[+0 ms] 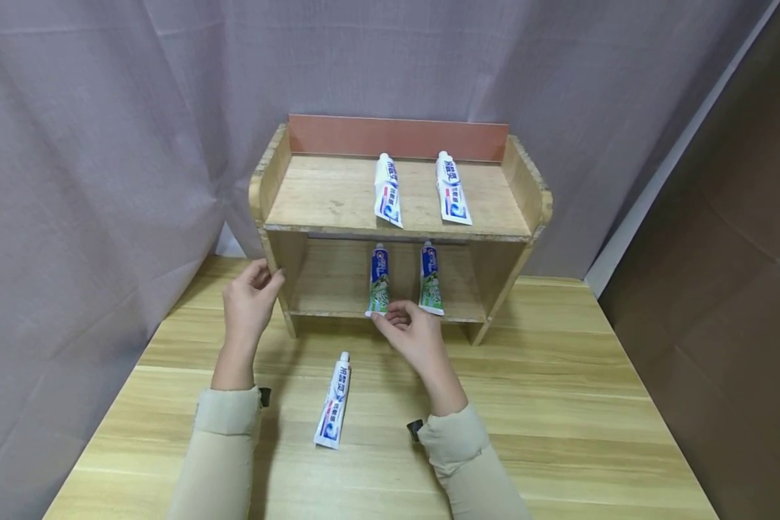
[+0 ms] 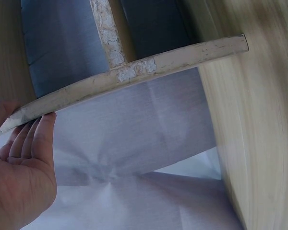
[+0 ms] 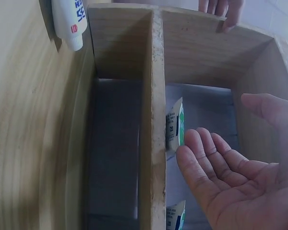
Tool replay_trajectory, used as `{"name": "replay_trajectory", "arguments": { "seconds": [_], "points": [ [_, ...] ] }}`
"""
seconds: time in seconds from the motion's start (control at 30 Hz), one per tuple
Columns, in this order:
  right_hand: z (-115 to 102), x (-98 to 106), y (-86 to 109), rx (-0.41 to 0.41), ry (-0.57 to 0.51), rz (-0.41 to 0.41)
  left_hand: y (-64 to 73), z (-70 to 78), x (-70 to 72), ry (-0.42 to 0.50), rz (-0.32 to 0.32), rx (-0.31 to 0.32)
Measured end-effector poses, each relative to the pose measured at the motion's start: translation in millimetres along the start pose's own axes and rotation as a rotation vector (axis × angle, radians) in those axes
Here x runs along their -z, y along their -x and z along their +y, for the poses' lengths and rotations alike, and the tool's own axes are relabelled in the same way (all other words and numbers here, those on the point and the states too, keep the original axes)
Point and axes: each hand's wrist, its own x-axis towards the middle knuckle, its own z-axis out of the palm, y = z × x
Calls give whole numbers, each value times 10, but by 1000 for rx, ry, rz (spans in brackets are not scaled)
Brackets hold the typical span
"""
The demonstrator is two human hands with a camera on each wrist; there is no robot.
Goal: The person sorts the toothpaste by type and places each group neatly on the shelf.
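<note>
My left hand grips the left side panel of a two-tier wooden shelf; in the left wrist view the thumb and fingers lie on opposite sides of the panel edge. My right hand is at the front of the lower tier, fingers extended and thumb apart. Its fingertips are at the crimped end of a blue-and-green toothpaste tube; whether they touch is unclear. A matching toothpaste tube lies to the right on that tier. In the right wrist view, the nearer tube's end sits beside the fingers.
Two white toothpaste tubes lie on the upper tier, caps toward the back. Another white toothpaste tube lies on the wooden table between my forearms. Grey cloth hangs behind the shelf.
</note>
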Motion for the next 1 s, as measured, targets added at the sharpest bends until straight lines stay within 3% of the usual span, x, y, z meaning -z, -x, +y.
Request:
{"name": "replay_trajectory", "arguments": {
  "seconds": [0.27, 0.47, 1.0],
  "points": [
    [3, -25, 81, 4, 3, 14, -4, -12, -11, 0, 5, 3],
    [8, -67, 149, -56, 17, -19, -14, -20, -9, -11, 4, 10],
    [37, -237, 267, -101, 15, -73, -5, -21, -13, 7, 8, 14]
  ]
}}
